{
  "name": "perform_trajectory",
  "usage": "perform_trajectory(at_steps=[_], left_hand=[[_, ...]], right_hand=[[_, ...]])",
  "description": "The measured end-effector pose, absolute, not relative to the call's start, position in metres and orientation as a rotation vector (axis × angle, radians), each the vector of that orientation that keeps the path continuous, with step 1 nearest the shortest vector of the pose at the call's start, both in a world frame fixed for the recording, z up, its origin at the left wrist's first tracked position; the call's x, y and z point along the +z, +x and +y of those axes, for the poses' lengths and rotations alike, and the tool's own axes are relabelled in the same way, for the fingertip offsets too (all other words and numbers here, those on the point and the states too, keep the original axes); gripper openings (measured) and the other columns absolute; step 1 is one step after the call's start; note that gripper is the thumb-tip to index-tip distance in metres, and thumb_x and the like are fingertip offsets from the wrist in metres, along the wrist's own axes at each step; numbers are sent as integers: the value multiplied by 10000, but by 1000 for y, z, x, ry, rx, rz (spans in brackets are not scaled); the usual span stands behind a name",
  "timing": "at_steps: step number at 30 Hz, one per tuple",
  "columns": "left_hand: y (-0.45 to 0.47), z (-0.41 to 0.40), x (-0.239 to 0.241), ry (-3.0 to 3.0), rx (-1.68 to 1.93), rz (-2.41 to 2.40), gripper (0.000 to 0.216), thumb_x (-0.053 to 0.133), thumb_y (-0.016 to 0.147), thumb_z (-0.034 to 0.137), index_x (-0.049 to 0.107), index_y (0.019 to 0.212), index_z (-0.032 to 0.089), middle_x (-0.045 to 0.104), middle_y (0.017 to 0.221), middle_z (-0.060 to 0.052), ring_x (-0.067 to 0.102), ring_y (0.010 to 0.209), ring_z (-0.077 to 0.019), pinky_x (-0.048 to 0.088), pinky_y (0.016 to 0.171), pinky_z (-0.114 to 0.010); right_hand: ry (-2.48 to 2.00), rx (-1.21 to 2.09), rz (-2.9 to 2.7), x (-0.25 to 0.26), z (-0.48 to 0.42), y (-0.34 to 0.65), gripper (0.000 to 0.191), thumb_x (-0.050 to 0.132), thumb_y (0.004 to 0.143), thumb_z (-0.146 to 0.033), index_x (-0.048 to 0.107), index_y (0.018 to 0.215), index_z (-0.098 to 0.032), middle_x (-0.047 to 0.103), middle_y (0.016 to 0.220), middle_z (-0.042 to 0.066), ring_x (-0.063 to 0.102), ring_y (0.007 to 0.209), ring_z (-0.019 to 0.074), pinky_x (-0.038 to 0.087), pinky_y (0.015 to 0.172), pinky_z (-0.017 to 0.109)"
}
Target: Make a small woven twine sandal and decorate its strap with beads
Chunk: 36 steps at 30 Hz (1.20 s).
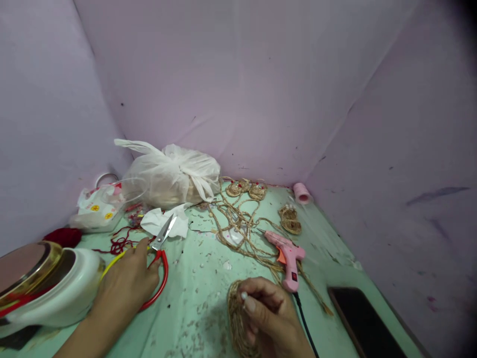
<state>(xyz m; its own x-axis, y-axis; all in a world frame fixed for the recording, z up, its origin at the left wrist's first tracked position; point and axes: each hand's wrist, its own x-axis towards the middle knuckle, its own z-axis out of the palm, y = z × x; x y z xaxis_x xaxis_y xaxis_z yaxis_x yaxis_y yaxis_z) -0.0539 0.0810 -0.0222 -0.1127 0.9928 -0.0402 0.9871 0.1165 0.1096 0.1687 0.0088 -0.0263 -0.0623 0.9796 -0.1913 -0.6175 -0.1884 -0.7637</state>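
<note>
My left hand (128,276) is on the scissors (161,243), its fingers closed around the red and yellow handles. The blades are slightly parted and point away over a crumpled white tissue (149,222). Near the front edge, my right hand (274,315) is closed, with a small white bead (244,295) at the thumb and fingertips. The same hand holds a flat piece of coiled jute rope (235,318), partly hidden behind the fingers. Beyond it lies a pink glue gun (285,253), its nozzle pointing left.
Loose jute cord (238,219) tangles mid-table. Small jute slippers (290,220) and a pink spool (302,194) sit behind. A phone (365,320) lies right. A white jar (70,288), red yarn (121,243) and a tied plastic bag (175,174) occupy the left.
</note>
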Motion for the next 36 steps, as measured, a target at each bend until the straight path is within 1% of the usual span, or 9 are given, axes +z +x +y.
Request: perform_trajectory(at_steps=[4,6,8,11,22,27,30,33,36], left_hand=[[-37,64,-8,2105,358,2239,425,309,835,306,508,1131,74,585,1014,-210,568,910,-386,438,702,-465],[-23,51,-1,2052,750,1924,301,388,814,305,608,933,138,628,946,-115,577,901,-291,434,772,-366],[-6,39,3,1826,888,1568,209,517,751,362,622,674,198,643,707,-22,588,708,-196,439,655,-256],[17,29,4,1425,785,1223,257,606,688,399,609,553,181,576,524,5,508,533,-130,377,511,-205],[38,40,-5,798,751,920,181,728,593,290,657,586,123,545,486,11,439,488,-74,314,504,-190],[30,53,-4,817,769,1013,180,711,612,290,634,624,127,545,515,28,474,484,-65,350,519,-183],[26,62,-15,810,832,1103,177,706,604,276,615,635,129,541,530,36,465,455,-58,365,489,-184],[27,66,-31,789,867,1166,186,702,600,270,588,635,127,521,503,42,425,411,-55,332,399,-174],[31,63,-45,773,865,1166,199,688,621,290,569,648,132,534,504,41,416,379,-55,326,349,-174]], right_hand=[[-868,1551,-607,-27,9,167,148,778,567,-271,696,665,-197,591,556,-18,385,366,19,297,347,132],[-889,1514,-642,-29,9,167,136,774,570,-268,694,656,-198,613,591,-6,406,399,37,295,363,146],[-894,1476,-684,-31,10,166,132,763,580,-276,690,654,-194,614,607,0,436,443,58,320,403,166],[-856,1386,-773,-36,11,164,116,744,600,-277,681,653,-195,576,592,-6,486,512,92,377,486,202],[-897,1173,-1063,-39,15,164,81,699,646,-253,688,719,-220,543,697,4,503,534,114,411,459,231],[-1485,569,-1181,-9,18,220,176,653,669,-320,675,819,-229,654,790,49,551,562,158,433,545,285],[-2140,271,-1268,-7,25,266,316,517,745,-489,663,725,-209,614,559,50,526,486,194,352,460,293],[-2458,339,-1479,-18,35,285,472,410,756,-593,616,580,-206,583,478,55,524,475,210,307,438,285],[-2450,445,-1532,-29,44,278,388,470,730,-556,590,611,-206,609,502,42,552,499,207,319,448,274]])
